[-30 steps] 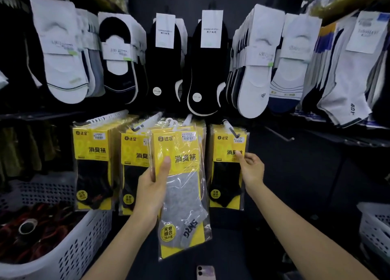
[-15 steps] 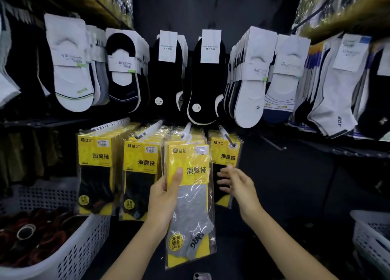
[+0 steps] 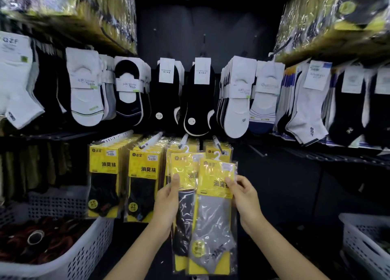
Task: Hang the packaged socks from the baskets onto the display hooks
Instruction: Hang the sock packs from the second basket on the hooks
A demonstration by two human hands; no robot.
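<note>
Dark shop corner: black back panel (image 3: 211,26), loose socks (image 3: 198,98) hung in rows above, yellow packs (image 3: 105,174) crowding white hooks (image 3: 152,139) below. Left hand (image 3: 166,203) gripping a black-sock pack (image 3: 184,216) by its edge; right hand (image 3: 245,199) pinching a grey-sock pack (image 3: 213,220) overlapping it, both held before the hooks. White baskets (image 3: 88,254) low at left and right.

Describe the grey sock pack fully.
The grey sock pack is a glossy clear plastic sleeve with a yellow header card, a white hook on top and a grey ankle sock inside. Upright, it is pinched at its right edge by the right hand and overlaps a black sock pack in the left hand.
</note>
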